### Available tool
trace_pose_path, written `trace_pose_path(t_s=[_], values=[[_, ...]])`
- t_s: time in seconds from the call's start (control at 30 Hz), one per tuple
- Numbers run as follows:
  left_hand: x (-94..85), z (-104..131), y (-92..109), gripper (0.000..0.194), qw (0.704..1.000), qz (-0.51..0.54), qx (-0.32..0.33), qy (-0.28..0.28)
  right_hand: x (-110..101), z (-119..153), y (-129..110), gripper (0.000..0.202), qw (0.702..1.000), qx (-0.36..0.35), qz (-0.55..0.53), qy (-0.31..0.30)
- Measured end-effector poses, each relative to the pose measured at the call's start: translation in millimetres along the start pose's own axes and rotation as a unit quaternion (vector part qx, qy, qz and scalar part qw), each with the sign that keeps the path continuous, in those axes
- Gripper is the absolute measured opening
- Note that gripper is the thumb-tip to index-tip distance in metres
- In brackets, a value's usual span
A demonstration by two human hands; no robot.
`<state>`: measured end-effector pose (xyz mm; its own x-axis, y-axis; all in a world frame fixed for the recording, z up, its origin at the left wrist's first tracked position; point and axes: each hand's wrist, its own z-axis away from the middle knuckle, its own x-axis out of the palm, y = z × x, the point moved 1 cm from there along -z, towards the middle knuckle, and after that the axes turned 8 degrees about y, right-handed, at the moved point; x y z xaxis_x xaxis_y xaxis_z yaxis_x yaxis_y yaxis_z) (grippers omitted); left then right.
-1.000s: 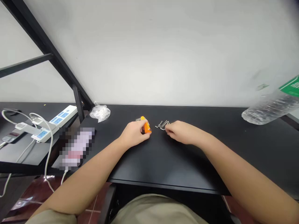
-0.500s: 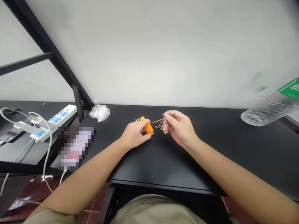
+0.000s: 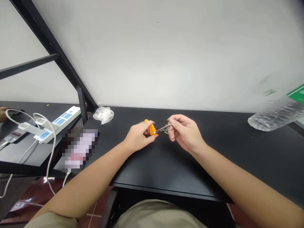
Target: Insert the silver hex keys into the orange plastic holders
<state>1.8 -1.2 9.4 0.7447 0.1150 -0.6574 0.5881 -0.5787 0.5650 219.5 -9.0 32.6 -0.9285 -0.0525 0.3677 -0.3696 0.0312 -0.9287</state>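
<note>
Between thumb and fingers, my left hand (image 3: 137, 133) grips an orange hex key holder (image 3: 152, 128). Thin metal keys stick out past its far end, beyond the thumb. My right hand (image 3: 185, 131) pinches a metal hex key (image 3: 163, 128) by one end; its other end points left and meets, or nearly meets, the near end of the holder. I cannot tell whether the tip is inside. Several bent hex keys (image 3: 165, 130) lie on the black table just behind the held key, partly hidden by my right fingers.
A crumpled clear plastic bag (image 3: 104, 114) lies at the back left of the table (image 3: 152, 171). A blurred-out phone (image 3: 79, 148) with a cable is left of my arm. A white power strip (image 3: 59, 124) is further left. At the right lies a clear plastic bottle (image 3: 275, 115).
The hex key in my right hand has tilted, its tip dropping from above the holder to its near end. My left hand keeps its grip. A hand shows at the far left edge.
</note>
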Motion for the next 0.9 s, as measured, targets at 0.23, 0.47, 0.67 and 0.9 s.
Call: trace_pose_path(t_s=[0.23,0.47,0.67,0.9], values=[[-0.3,0.7,1.8,0.044,0.999,0.036,0.019,0.010,-4.1,-2.9,-1.9,0.024,1.000,-0.003,0.008,-0.008],[-2.0,1.4,7.5,0.046,0.993,0.102,0.030,-0.043,-5.9,-1.7,-4.6,0.018,0.999,-0.018,0.017,-0.038],[-2.8,0.1,13.5,0.041,0.971,0.203,-0.002,-0.124,-8.5,-0.9,-3.5,0.016,0.997,-0.024,0.027,-0.075],[-5.2,-1.0,20.0,0.030,0.903,0.290,-0.096,-0.302,-13.6,-1.6,-4.3,0.013,0.980,0.020,0.062,-0.186]])
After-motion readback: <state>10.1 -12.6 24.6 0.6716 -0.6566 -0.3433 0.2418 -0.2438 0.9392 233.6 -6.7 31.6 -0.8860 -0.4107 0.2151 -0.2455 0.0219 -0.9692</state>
